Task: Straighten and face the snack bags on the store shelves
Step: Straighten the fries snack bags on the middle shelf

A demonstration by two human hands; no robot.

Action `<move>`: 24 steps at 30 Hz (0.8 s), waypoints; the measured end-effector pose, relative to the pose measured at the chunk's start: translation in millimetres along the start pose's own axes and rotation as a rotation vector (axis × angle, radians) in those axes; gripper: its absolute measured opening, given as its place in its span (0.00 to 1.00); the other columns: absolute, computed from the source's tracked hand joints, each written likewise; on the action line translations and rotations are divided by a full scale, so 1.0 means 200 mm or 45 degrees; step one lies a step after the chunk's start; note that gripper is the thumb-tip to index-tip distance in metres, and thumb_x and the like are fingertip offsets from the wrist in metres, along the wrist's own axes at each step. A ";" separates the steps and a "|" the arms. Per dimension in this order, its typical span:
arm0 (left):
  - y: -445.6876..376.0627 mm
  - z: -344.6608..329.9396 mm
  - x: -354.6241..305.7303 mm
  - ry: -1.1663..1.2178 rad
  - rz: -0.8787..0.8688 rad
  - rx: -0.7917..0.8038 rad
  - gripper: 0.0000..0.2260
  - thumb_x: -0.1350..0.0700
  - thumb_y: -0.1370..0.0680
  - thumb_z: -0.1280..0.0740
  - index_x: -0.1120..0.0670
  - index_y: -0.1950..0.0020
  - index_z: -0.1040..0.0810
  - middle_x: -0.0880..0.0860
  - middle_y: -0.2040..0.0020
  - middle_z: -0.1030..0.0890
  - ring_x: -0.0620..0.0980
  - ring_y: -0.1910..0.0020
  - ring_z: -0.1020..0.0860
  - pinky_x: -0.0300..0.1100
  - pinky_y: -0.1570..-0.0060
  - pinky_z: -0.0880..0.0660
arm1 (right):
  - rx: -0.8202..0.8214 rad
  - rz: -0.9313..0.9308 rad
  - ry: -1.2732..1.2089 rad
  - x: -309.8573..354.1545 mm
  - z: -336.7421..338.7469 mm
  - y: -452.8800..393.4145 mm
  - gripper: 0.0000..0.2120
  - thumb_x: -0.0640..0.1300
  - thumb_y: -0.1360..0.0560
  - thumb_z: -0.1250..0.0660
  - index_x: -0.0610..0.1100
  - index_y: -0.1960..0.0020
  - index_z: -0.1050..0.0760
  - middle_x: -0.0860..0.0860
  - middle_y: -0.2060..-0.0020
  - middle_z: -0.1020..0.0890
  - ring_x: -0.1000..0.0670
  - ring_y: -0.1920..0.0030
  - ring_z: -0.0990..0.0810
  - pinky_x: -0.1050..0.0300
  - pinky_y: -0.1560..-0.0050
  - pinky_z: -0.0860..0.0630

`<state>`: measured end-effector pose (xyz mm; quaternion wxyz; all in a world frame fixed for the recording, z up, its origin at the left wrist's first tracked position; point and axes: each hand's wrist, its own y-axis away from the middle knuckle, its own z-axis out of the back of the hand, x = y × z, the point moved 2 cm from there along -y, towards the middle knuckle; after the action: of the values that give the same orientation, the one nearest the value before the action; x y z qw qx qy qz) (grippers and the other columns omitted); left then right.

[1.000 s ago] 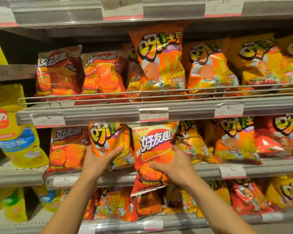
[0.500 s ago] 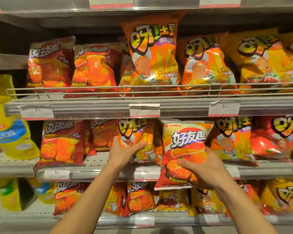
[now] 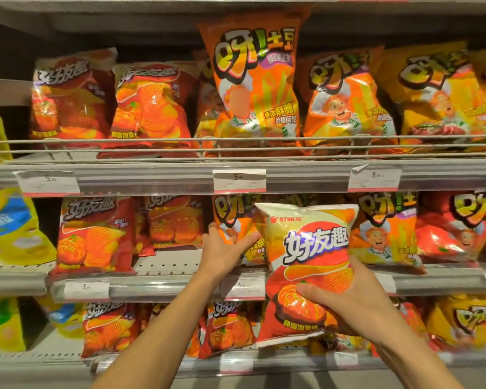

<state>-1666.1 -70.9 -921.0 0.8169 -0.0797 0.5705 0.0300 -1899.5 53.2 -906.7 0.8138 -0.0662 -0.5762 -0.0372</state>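
Observation:
My right hand point(image 3: 348, 307) grips a red and cream chip bag point(image 3: 309, 256) by its lower right side, holding it upright out in front of the middle shelf point(image 3: 163, 287). My left hand point(image 3: 225, 248) holds an orange snack bag point(image 3: 233, 220) that stands on that middle shelf, thumb across its front. Two red chip bags point(image 3: 96, 237) stand to the left on the same shelf. A gap of bare shelf lies between them and my left hand.
The upper shelf point(image 3: 152, 175) has a wire rail and holds red, orange and yellow bags, one tall orange bag point(image 3: 253, 80) at the centre. More orange and red bags point(image 3: 387, 231) fill the right. Yellow bags point(image 3: 9, 220) sit at far left. A lower shelf point(image 3: 264, 363) holds more bags.
Both hands have shifted right along the middle shelf. My right hand carried the red and cream bag right and higher. My left hand kept hold of the orange bag.

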 end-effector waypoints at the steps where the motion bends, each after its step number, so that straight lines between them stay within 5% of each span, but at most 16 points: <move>1: 0.00 0.01 0.01 -0.041 -0.008 0.021 0.48 0.28 0.45 0.26 0.54 0.33 0.31 0.55 0.39 0.23 0.56 0.37 0.24 0.57 0.38 0.25 | 0.019 0.003 -0.006 0.01 -0.02 0.01 0.42 0.61 0.50 0.16 0.52 0.38 0.23 0.56 0.51 0.12 0.54 0.51 0.13 0.45 0.44 0.18; 6: 0.06 0.18 0.13 -0.595 -0.101 -0.042 0.39 0.29 0.33 0.35 0.51 0.29 0.29 0.54 0.36 0.24 0.56 0.35 0.27 0.54 0.36 0.29 | 0.084 0.040 -0.008 0.07 -0.22 0.02 0.40 0.58 0.47 0.14 0.52 0.39 0.23 0.56 0.51 0.12 0.54 0.51 0.13 0.44 0.43 0.18; 9: 0.17 0.36 0.26 -0.890 -0.338 -0.310 0.23 0.37 0.19 0.45 0.52 0.40 0.21 0.53 0.45 0.20 0.57 0.43 0.24 0.53 0.41 0.29 | 0.174 0.042 -0.008 0.12 -0.39 -0.01 0.41 0.60 0.49 0.15 0.51 0.39 0.23 0.55 0.50 0.13 0.54 0.50 0.14 0.44 0.43 0.18; 12: 0.30 0.50 0.38 -1.126 -0.511 -0.443 0.17 0.48 0.19 0.44 0.56 0.46 0.19 0.55 0.49 0.21 0.58 0.47 0.23 0.57 0.40 0.29 | 0.227 0.072 0.033 0.17 -0.58 -0.04 0.44 0.65 0.52 0.18 0.54 0.39 0.25 0.56 0.50 0.13 0.57 0.51 0.14 0.49 0.45 0.18; 16: 0.34 0.61 0.50 -1.341 -0.525 -0.294 0.20 0.51 0.22 0.40 0.58 0.34 0.24 0.56 0.37 0.23 0.59 0.34 0.26 0.61 0.26 0.38 | 0.179 0.116 0.115 0.25 -0.83 -0.13 0.39 0.62 0.47 0.16 0.53 0.40 0.25 0.57 0.49 0.15 0.55 0.49 0.16 0.50 0.44 0.20; 20: 0.32 0.62 0.58 -1.337 -0.489 -0.131 0.33 0.51 0.29 0.28 0.60 0.26 0.31 0.59 0.28 0.29 0.61 0.26 0.33 0.61 0.25 0.41 | 0.044 0.161 0.160 0.34 -1.00 -0.28 0.40 0.59 0.41 0.15 0.48 0.35 0.27 0.50 0.42 0.17 0.46 0.42 0.18 0.45 0.40 0.22; 24: 0.32 0.62 0.63 -1.279 -0.438 -0.104 0.34 0.40 0.19 0.45 0.57 0.19 0.48 0.56 0.18 0.52 0.54 0.19 0.58 0.49 0.23 0.62 | -0.118 0.115 0.259 0.41 -1.08 -0.39 0.44 0.67 0.40 0.19 0.47 0.33 0.30 0.48 0.40 0.18 0.42 0.39 0.20 0.42 0.41 0.22</move>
<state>-1516.1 6.3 -1004.2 0.9788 -0.1797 0.0860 -0.0478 -1681.5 -55.9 -895.7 0.8650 -0.1254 -0.4847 -0.0336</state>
